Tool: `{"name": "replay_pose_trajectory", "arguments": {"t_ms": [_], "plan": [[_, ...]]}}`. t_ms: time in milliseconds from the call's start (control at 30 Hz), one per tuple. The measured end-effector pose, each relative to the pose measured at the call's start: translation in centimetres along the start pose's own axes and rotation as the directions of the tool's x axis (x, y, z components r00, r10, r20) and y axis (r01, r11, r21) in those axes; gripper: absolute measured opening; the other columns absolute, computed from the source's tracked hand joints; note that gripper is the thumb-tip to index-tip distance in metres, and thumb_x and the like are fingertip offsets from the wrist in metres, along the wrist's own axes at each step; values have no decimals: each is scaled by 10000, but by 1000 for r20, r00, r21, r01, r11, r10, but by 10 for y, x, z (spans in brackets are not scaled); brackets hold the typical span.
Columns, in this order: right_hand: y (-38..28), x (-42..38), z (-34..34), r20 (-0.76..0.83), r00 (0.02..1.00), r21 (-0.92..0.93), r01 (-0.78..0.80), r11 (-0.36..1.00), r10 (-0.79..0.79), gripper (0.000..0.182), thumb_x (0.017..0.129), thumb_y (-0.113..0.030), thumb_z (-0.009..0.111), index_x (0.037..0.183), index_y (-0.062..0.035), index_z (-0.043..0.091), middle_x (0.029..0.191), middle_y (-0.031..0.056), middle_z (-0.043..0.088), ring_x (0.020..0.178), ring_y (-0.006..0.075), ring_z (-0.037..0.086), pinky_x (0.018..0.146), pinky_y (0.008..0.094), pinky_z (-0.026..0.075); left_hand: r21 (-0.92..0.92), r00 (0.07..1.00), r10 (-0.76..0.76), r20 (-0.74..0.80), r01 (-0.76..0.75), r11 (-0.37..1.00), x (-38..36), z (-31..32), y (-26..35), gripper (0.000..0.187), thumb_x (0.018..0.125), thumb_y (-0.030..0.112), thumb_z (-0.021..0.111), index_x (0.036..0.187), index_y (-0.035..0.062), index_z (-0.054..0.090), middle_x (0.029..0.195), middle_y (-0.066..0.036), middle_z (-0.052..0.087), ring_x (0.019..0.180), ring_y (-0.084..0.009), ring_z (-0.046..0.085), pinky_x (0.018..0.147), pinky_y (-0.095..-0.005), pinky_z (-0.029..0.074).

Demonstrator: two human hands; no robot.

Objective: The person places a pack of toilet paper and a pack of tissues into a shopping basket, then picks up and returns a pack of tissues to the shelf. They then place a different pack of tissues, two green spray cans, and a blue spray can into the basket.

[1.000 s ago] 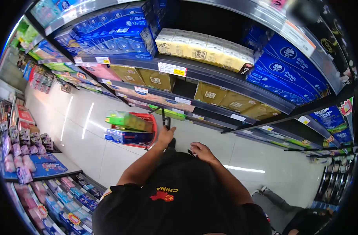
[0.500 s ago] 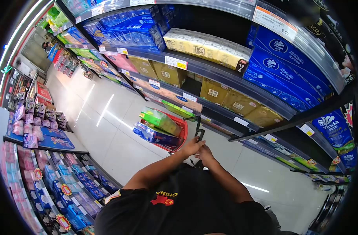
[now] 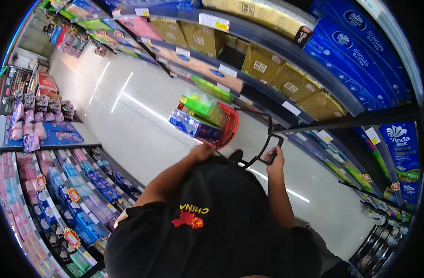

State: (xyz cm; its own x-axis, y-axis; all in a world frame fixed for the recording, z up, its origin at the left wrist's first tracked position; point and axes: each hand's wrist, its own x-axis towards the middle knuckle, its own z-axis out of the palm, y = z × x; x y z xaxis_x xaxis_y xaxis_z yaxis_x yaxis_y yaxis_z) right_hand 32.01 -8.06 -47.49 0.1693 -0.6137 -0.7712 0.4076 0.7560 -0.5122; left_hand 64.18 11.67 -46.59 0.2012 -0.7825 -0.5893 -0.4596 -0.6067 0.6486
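Right hand is gripping a black looped handle with curled fingers.
Left hand is hovering near the red plastic basket, finger spread unclear. The basket is standing on glossy white floor tiles, carrying a green pack and a blue pack; steering seems the step, any pull calling for firm grip.

Left of the red basket, the pale floor leaves wide room for a hand to pass. Just beyond the basket, the shelf unit bars the way. The green pack and blue pack block the basket's left part. To the basket's right, the black handle stands across, bare floor showing between. The left hand crowds the basket's near side; the right hand occupies the handle, right of the basket.
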Motion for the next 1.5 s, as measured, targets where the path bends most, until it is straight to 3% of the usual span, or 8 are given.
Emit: {"name": "replay_pose_trajectory", "arguments": {"t_ms": [300, 633, 800, 933, 1100, 1233, 1333, 1500], "plan": [[-40, -27, -29, -199, 969, -109, 125, 986, -145, 294, 941, -345, 629, 839, -78, 563, 626, 10, 502, 550, 166, 532, 466, 281, 418, -85, 822, -511, -249, 507, 857, -63, -32, -124, 489, 862, 416, 577, 981, -40, 710, 1016, -278, 684, 1029, -402, 651, 913, -451, 499], [-67, -33, -86, -349, 904, -384, 100, 918, -245, 255, 910, -329, 645, 870, -91, 563, 651, 11, 549, 586, 168, 577, 494, 296, 443, 15, 881, -396, -258, 413, 911, -53, -16, -36, 517, 875, 455, 598, 1125, 9, 676, 1104, -262, 675, 1089, -355, 640, 957, -413, 482], [-60, -30, -129, -537, 764, -689, -151, 709, -358, 352, 846, -361, 659, 1031, -64, 617, 792, 69, 634, 636, 213, 609, 596, 332, 508, -187, 878, -451, -162, 421, 887, -29, -28, -98, 502, 882, 423, 594, 1106, -18, 678, 1107, -249, 680, 1083, -365, 643, 947, -414, 488], [-44, -25, -160, -467, 618, -879, -406, 251, -632, 641, 777, -429, 698, 1252, -12, 587, 1150, 230, 669, 1077, 363, 641, 935, 418, 487, -208, 883, -445, -148, 412, 887, -16, -47, -107, 502, 884, 412, 586, 1111, -27, 675, 1102, -249, 681, 1083, -366, 643, 950, -418, 486], [-51, -41, -60, -28, 702, -965, 168, 203, -712, 425, 863, -234, 673, 1204, 9, 606, 1184, 189, 634, 1090, 302, 624, 953, 368, 482, -182, 921, -358, -155, 329, 926, 9, -61, -120, 496, 883, 405, 583, 1106, -28, 677, 1089, -253, 682, 1075, -375, 642, 946, -418, 486], [-95, -94, 141, 331, 486, -792, 609, 41, -809, 287, 896, -76, 636, 1169, 7, 612, 1223, 157, 610, 1143, 282, 575, 994, 385, 437, -210, 937, -330, -113, 302, 930, 28, -77, -121, 493, 879, 404, 588, 1082, -36, 678, 1079, -256, 683, 1066, -381, 642, 941, -423, 486], [-141, -138, 254, 704, 78, -598, 601, -529, -706, 302, 875, -85, 653, 1163, -1, 617, 1244, 170, 606, 1185, 327, 550, 1036, 419, 401, -194, 951, -265, -159, 233, 953, 42, -79, -128, 505, 882, 421, 585, 1047, -47, 680, 1049, -270, 683, 1050, -389, 644, 924, -433, 489], [-184, -150, 353, 904, -47, -372, 405, -835, -425, 427, 851, -114, 697, 1242, -6, 565, 1275, 176, 595, 1193, 354, 537, 1045, 436, 387, -216, 952, -260, -162, 223, 951, 46, -85, -144, 520, 889, 441, 573, 1017, -51, 682, 1013, -288, 678, 1014, -409, 649, 898, -449, 495]]}}
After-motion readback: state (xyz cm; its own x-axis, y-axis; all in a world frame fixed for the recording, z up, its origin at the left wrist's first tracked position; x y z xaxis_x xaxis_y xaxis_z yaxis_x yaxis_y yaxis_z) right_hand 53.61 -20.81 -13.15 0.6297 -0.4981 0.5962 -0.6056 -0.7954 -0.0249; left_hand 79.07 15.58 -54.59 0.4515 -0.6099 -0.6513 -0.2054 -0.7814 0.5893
